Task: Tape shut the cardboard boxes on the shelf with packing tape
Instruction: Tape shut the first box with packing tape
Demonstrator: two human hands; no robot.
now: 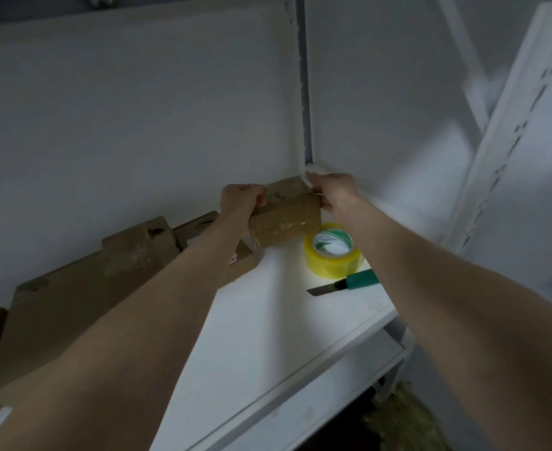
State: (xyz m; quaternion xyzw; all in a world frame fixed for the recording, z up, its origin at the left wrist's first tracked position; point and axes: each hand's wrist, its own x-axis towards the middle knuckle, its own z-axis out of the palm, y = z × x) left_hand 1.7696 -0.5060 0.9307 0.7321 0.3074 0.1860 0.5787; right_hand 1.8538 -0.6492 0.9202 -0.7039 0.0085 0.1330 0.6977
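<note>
Head view: both hands grip a small box (284,214).
Left hand (240,201) and right hand (334,193) curl round its ends above the shelf (268,320); tape roll (333,253) beside.

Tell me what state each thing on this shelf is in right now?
small box, gripped at both ends, shiny tape across it
left hand, gripping the box's left end
right hand, gripping the box's right end
tape roll, lying flat on the shelf, untouched
knife, lying on the shelf, blade out
other boxes, resting at left, untouched
</note>
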